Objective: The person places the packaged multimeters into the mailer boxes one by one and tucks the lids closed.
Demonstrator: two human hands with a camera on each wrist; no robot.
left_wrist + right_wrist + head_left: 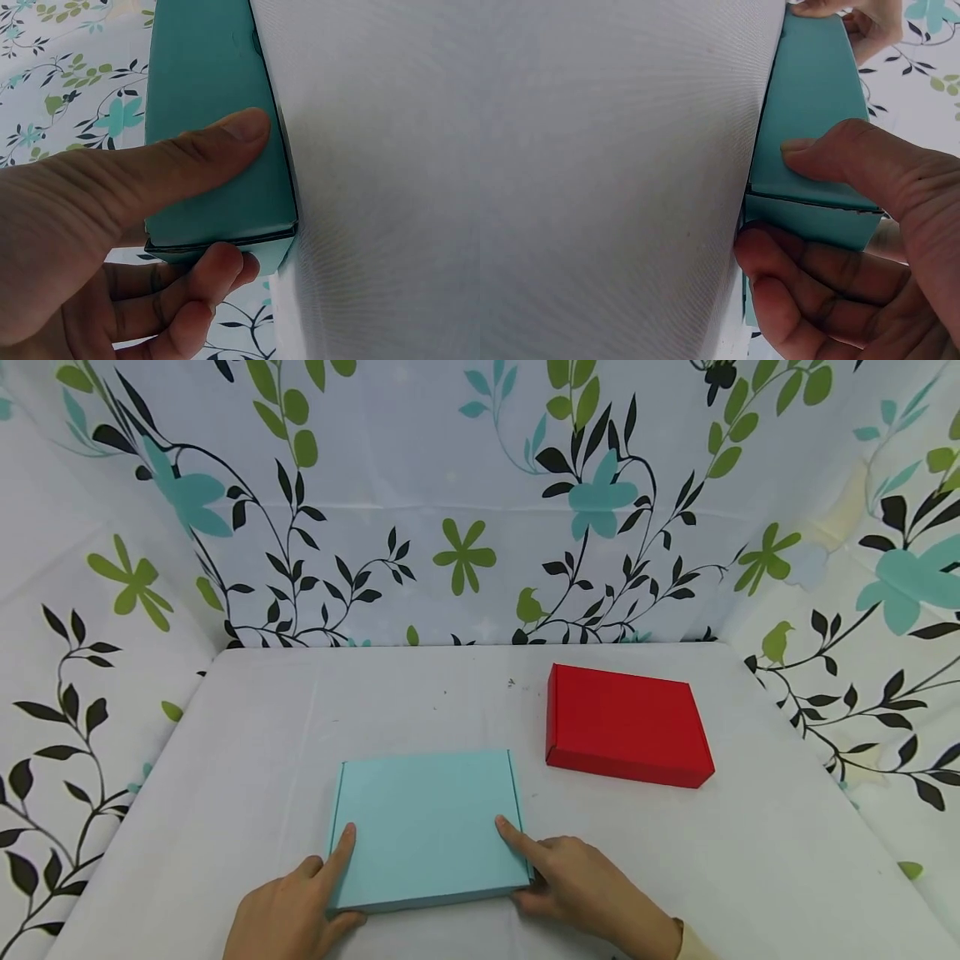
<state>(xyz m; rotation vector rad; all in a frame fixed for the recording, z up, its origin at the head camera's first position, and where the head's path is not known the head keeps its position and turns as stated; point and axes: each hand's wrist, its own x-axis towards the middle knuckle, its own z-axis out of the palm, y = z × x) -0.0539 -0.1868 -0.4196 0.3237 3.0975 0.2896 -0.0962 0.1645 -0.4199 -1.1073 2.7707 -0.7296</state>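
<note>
A flat light-blue cardboard box (pixel 427 827) lies closed on the white-covered table, nearest to me. My left hand (pixel 292 902) grips its front left corner, index finger along the top. In the left wrist view the thumb presses the front wall of the box (pixel 210 75) and other fingers curl at the side. At the front right corner my right hand (pixel 573 885) holds the box, its index fingertip on the lid's right edge. The right wrist view shows that thumb on the front wall (pixel 814 97) and curled fingers against the side.
A closed red cardboard box (pixel 626 722) lies farther back on the right, slightly turned. White cloth covers the table (pixel 255 727). A leaf-and-flower patterned curtain (pixel 465 460) stands behind and along both sides.
</note>
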